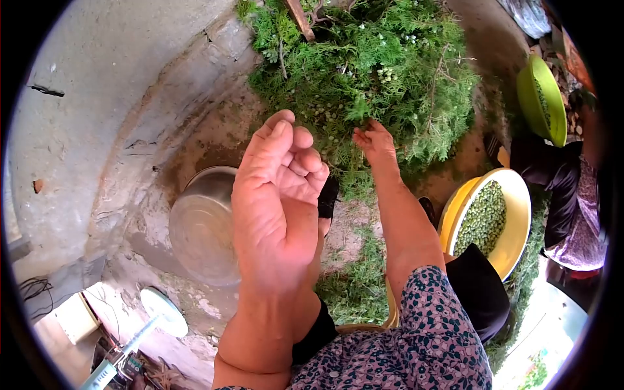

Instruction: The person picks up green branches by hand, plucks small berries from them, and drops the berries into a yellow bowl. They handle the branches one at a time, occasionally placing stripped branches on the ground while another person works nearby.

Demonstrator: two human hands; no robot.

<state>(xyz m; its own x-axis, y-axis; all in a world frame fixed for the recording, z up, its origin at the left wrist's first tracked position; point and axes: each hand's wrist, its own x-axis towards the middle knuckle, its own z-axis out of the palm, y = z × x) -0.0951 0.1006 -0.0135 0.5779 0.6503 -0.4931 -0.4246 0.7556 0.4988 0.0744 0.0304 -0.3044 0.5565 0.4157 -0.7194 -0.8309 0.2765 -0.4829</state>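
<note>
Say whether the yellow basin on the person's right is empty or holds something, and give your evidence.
It holds something: small green berries lie inside the yellow basin, below its rim.

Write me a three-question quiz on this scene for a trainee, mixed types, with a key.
1. Multiple choice: which of the person's hands is at the leafy branches?
A) Left
B) Right
C) Both

2. True or false: the metal pot is on the person's left.

3. Fill in the blank: the yellow basin holds many small, round, ____ pieces.

Key:
1. B. The right hand is at the branches; the left hand is raised nearer the camera, fingers curled.
2. True.
3. Green.
</note>
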